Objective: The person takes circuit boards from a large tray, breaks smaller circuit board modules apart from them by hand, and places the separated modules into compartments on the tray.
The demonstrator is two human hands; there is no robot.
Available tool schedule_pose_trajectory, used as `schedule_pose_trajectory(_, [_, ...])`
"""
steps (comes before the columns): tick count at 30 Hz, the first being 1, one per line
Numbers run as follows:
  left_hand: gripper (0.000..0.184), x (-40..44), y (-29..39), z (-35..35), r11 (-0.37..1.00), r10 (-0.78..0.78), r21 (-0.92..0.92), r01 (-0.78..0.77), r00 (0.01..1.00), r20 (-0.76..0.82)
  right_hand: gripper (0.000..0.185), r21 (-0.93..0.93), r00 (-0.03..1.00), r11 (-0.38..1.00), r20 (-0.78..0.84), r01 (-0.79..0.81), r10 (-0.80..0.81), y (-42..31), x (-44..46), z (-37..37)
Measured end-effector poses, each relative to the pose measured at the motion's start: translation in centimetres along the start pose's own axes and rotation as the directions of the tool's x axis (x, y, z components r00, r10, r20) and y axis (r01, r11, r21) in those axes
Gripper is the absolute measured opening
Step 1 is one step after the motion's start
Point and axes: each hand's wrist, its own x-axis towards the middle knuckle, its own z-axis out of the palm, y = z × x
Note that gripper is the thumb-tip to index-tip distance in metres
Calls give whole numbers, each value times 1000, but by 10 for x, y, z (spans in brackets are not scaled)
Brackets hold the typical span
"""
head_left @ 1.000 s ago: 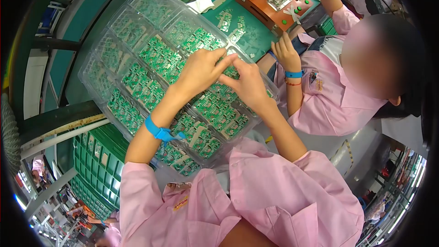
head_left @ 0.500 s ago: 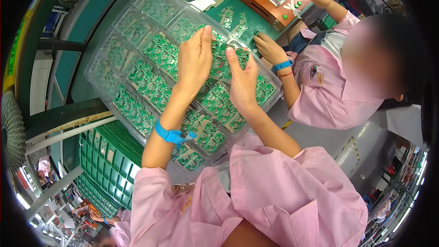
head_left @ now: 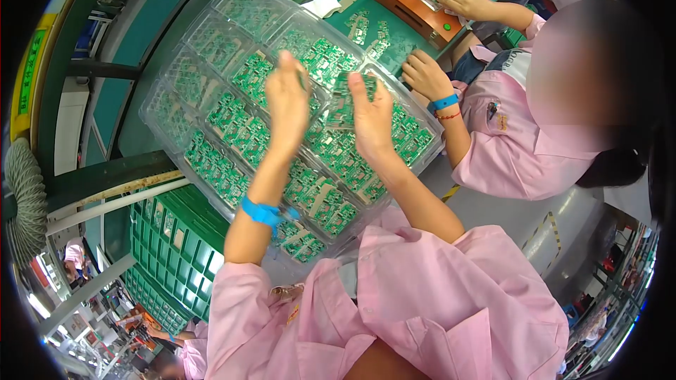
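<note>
A clear plastic tray (head_left: 156, 109) with compartments full of green circuit boards lies before me. My right hand (head_left: 373, 116) grips a green circuit board (head_left: 341, 102) between thumb and fingers above the tray's middle. To its left, my left hand (head_left: 287, 102), a blue band at the wrist, is closed over the tray and slightly blurred. A thin dark green edge shows at its fingertips, too small to name.
At the right a co-worker (head_left: 493, 127) has one hand near an orange machine (head_left: 401, 3) and the other at the bench edge. Loose board pieces (head_left: 380, 39) and white paper (head_left: 322, 5) lie beyond the tray. Green crates (head_left: 176, 253) stand lower left.
The hands have drawn apart; the left moved left, away from the board in the right hand. A second ago both were together over the tray. The co-worker's raised hand has come down to the orange machine.
</note>
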Motion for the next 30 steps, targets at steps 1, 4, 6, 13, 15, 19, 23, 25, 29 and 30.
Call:
schedule_pose_trajectory(1, [54,19,-6,-9,976,135,180,-124,989,-52,17,3,1000,1000,-4,2,-2,1,1,-2])
schedule_pose_trajectory(4, [52,94,-23,-33,731,299,630,-262,953,50,18,-107,996,991,-5,-84,84,-5,8,-22])
schedule_pose_trajectory(6, [49,118,-32,-24,606,300,737,-299,944,135,19,-162,995,982,-16,-101,100,-8,12,-29])
schedule_pose_trajectory(13, [37,126,-69,17,442,389,756,-483,863,324,20,-199,988,968,-33,-153,149,-9,13,-46])
schedule_pose_trajectory(15, [33,120,-65,15,489,425,714,-501,852,307,20,-158,991,979,-57,-130,122,-5,12,-47])
schedule_pose_trajectory(19, [24,124,-69,6,489,456,687,-537,829,323,20,-148,986,975,-37,-166,162,-6,12,-45])
schedule_pose_trajectory(23, [19,111,-71,1,517,475,670,-533,830,293,19,-140,984,974,-38,-180,177,-7,13,-45])
schedule_pose_trajectory(25, [19,103,-71,-1,542,484,664,-515,837,255,19,-135,983,974,-41,-183,179,-7,14,-44])
schedule_pose_trajectory(29, [22,97,-70,0,650,391,589,-481,876,283,20,-160,982,969,-23,-186,185,-10,14,-41])
schedule_pose_trajectory(30, [23,96,-70,-1,684,361,562,-464,886,293,20,-171,982,968,-16,-186,186,-10,13,-40])
